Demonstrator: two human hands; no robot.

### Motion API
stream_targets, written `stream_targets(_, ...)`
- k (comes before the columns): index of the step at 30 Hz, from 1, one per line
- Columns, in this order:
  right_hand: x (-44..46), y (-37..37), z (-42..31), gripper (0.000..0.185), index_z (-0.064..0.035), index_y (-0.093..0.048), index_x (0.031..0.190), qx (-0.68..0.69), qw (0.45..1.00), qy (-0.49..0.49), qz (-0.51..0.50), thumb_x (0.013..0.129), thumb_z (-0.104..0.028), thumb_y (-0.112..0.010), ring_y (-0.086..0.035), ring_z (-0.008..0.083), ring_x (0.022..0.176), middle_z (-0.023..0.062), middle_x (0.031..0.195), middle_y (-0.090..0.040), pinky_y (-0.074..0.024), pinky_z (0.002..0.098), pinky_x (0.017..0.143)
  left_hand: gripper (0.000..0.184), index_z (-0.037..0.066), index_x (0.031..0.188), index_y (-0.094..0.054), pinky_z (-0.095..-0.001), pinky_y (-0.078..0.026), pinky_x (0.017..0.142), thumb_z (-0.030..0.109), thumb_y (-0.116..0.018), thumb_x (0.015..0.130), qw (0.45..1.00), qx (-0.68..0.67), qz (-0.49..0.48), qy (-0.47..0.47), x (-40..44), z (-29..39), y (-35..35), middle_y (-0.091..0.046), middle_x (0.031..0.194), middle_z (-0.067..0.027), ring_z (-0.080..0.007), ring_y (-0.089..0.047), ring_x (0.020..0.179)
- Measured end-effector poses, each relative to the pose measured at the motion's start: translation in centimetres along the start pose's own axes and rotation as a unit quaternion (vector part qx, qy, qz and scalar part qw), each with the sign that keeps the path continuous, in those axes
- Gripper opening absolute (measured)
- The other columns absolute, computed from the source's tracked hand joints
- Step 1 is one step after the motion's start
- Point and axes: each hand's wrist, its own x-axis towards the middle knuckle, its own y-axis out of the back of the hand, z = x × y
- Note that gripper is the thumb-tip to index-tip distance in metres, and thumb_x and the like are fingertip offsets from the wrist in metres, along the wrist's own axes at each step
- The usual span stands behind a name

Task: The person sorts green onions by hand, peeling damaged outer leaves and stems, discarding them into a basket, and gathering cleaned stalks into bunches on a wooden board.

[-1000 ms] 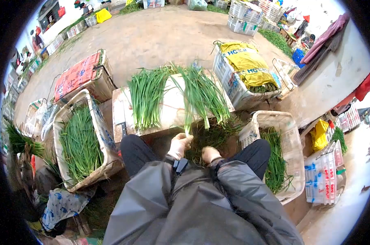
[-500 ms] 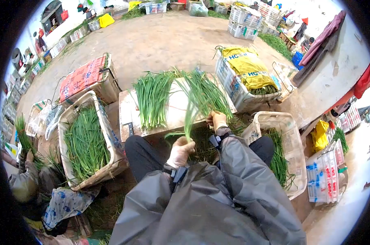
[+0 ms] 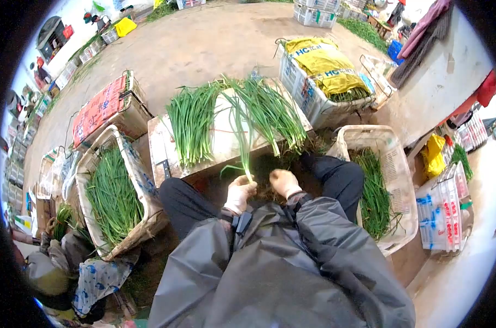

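My left hand, in a pale glove, is closed around the pale stem end of a few green onions. Their leaves reach up over the white board, and one leaf bends off to the left. My right hand is beside it, apart from the stems, with its fingers curled; whatever it may hold is hidden. On the board lie a left pile of green onions and a right pile of green onions, white ends toward me. A knife rests at the board's left corner.
A crate of greens stands on my left, another crate on my right. Behind them are a red-covered crate and a yellow-covered crate. A person's sleeve shows at lower left.
My right hand has left the right pile and come down beside my left hand, closer to my lap. The left hand still holds its stems. The view has tilted downward.
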Motion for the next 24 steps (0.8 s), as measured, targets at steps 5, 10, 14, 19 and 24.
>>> stream_targets(5, 0.6, 0.2, -2.4, 0.042, 0.0033, -0.068, 0.119, 0.448, 0.886, 0.084, -0.085, 0.092, -0.028, -0.075, -0.065, 0.0132, 0.084, 0.0061, 0.102, -0.072, -0.0521, 0.0302, 0.073, 0.030, 0.000, 0.114, -0.069, -0.0266, -0.052, 0.072, 0.004, -0.077, 0.086, 0.992, 0.124, -0.012, -0.008, -0.2, -0.5, -1.6, -0.072, 0.095, -0.0037, -0.0117, -0.064, 0.080)
stream_targets(10, -0.2, 0.8, -2.8, 0.032, 0.0000, -0.070, 0.114, 0.532, 0.835, -0.012, -0.141, 0.090, -0.019, -0.078, -0.064, 0.0140, 0.084, 0.0037, 0.096, -0.072, -0.0515, 0.0306, 0.076, 0.027, -0.002, 0.112, -0.070, -0.0268, -0.053, 0.073, 0.010, -0.076, 0.088, 0.985, 0.167, -0.032, 0.016, -0.5, -0.3, -2.6, -0.073, 0.098, -0.0062, -0.0125, -0.066, 0.080)
stream_targets(14, 1.3, 0.3, -1.2, 0.028, 0.0019, -0.072, 0.103, 0.548, 0.830, -0.005, -0.109, 0.085, -0.017, -0.082, -0.063, 0.0146, 0.081, 0.0049, 0.091, -0.072, -0.0516, 0.0302, 0.075, 0.024, -0.001, 0.111, -0.069, -0.0262, -0.054, 0.068, 0.014, -0.072, 0.093, 0.992, 0.110, -0.024, 0.064, -0.1, 1.3, -3.4, -0.074, 0.094, -0.0075, -0.0129, -0.065, 0.073)
stream_targets(19, 1.9, 0.7, -1.1, 0.027, 0.0015, -0.072, 0.102, 0.559, 0.822, -0.023, -0.108, 0.083, -0.015, -0.084, -0.063, 0.0137, 0.077, 0.0045, 0.087, -0.072, -0.0513, 0.0296, 0.071, 0.014, 0.000, 0.101, -0.068, -0.0249, -0.053, 0.066, 0.012, -0.069, 0.093, 0.987, 0.155, -0.019, 0.045, 1.9, 0.0, -3.2, -0.073, 0.090, -0.0060, -0.0110, -0.064, 0.068)
stream_targets(24, 2.5, 0.5, -1.3, 0.025, 0.0024, -0.071, 0.096, 0.528, 0.845, -0.027, -0.076, 0.083, -0.015, -0.084, -0.061, 0.0128, 0.074, 0.0044, 0.083, -0.071, -0.0513, 0.0298, 0.069, 0.010, 0.000, 0.098, -0.066, -0.0260, -0.053, 0.062, 0.008, -0.067, 0.092, 0.991, 0.123, 0.025, 0.051, 2.9, -0.3, -4.0, -0.070, 0.084, -0.0062, -0.0114, -0.062, 0.065)
